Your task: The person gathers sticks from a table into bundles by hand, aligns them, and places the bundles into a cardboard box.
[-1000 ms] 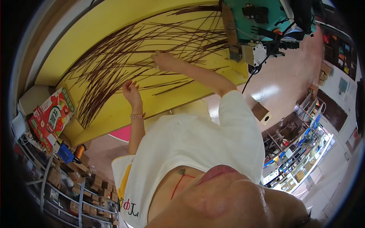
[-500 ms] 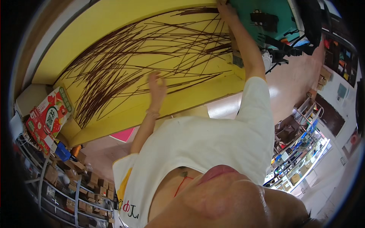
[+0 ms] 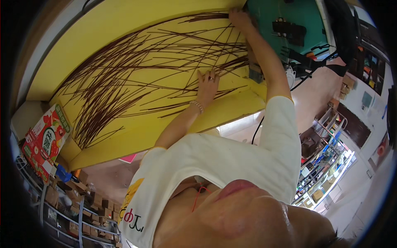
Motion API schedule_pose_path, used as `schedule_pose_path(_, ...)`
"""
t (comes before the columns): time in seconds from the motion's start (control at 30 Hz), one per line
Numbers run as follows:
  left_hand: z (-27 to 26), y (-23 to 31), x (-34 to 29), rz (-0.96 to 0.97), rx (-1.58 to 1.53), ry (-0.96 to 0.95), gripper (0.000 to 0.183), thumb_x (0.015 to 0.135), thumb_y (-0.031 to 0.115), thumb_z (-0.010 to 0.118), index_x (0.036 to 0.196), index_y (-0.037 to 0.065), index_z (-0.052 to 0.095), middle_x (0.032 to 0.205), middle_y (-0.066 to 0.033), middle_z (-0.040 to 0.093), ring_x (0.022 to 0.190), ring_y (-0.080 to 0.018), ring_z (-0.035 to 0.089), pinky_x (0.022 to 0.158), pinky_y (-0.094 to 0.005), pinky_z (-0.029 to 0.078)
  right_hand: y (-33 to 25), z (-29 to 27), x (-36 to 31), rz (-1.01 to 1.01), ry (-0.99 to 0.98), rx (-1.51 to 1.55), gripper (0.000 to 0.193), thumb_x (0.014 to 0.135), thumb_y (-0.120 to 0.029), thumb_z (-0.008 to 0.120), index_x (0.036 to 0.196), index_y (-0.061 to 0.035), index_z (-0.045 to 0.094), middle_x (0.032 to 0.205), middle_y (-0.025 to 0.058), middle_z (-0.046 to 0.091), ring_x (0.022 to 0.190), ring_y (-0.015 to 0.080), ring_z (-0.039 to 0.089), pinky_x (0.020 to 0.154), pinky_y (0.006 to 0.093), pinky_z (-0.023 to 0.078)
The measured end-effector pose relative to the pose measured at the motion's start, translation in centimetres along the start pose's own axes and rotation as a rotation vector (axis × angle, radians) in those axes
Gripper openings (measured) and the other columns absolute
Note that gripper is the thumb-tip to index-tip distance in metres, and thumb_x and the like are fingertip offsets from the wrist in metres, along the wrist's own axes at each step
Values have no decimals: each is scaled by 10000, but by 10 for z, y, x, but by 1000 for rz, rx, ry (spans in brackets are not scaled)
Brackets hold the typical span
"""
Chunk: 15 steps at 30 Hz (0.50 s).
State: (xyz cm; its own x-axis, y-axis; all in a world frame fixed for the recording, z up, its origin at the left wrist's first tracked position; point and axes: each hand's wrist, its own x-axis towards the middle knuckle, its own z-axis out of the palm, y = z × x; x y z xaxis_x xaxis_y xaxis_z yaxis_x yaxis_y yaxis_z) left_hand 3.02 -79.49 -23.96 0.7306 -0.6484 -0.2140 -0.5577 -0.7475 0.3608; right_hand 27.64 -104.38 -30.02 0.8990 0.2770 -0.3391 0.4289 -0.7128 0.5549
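Many thin, dark brown sticks [image 3: 111, 89] lie loosely crossed in a long yellow trough [image 3: 136, 84]. My left hand [image 3: 208, 86], with a beaded bracelet at its wrist and a ring, reaches down among the sticks at the right half. Its fingers are apart, and their tips touch the sticks or the trough floor. At the far right end, my right hand [image 3: 240, 20] curls its fingers at the end of a tight bundle of sticks [image 3: 209, 17] beside the back wall. Part of its grip is hidden.
A green surface [image 3: 269, 14] with a black metal fixture [image 3: 289, 32] adjoins the right end. Black straps [image 3: 314, 62] hang nearby. A red printed carton [image 3: 46, 140] stands at the left end, above shelves of small boxes [image 3: 95, 206].
My left hand has moved right, from above the trough's near middle down onto the sticks. My right hand has come slightly nearer at the bundle's end. The view has shifted a little.
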Motion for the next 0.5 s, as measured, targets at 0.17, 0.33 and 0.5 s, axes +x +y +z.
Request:
schedule_pose_path(0.17,8,-23,-16,26,77,43,428,735,85,665,1123,10,501,1186,-152,471,1096,-310,453,1026,-526,307,18,22,-4,-38,81,-95,508,741,-113,724,1191,1,516,1090,169,589,745,245,654,575,330,562)
schedule_pose_path(0.33,0,-73,-85,-75,54,91,273,786,78,569,1052,31,530,1128,-141,490,1040,-297,466,937,-478,359,-6,-45,8,-343,119,166,278,810,-86,641,1074,-22,585,957,122,629,785,294,640,666,363,555)
schedule_pose_path(0.5,-19,-110,-146,-103,50,31,293,768,33,578,1057,16,527,1200,-176,455,1068,-321,454,920,-448,380,-84,-99,18,-423,136,475,120,823,-87,611,894,10,611,830,146,633,758,270,641,631,360,543)
